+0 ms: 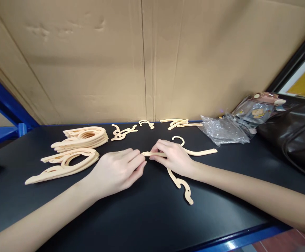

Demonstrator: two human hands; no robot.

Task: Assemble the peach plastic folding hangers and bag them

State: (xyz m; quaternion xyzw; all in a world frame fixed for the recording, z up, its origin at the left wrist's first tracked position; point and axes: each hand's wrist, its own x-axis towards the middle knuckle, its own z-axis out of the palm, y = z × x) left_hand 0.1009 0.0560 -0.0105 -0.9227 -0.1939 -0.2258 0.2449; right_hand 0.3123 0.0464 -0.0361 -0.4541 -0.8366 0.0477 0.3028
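Between my two hands is a cream plastic hanger part [149, 154], seen nearly edge-on. The fingers of my left hand [119, 171] are curled round its left end and hide it. My right hand [175, 157] pinches the same part between thumb and fingers from the right. Below the right hand, a curved hanger arm [180, 183] with a notch lies on the black table [131, 224]. Just beyond that hand are a hanger hook [180, 140] and another straight-ended arm [201, 152], partly covered by the hand.
Two stacks of folded hangers, a front stack [63, 171] and a rear stack [84, 141], lie at left. Along the cardboard wall [115, 70] are loose hanger pieces [123, 133], a small hook [147, 124] and several arms [177, 123]. Clear plastic bags [223, 131] and a dark leather bag [294, 133] occupy the right.
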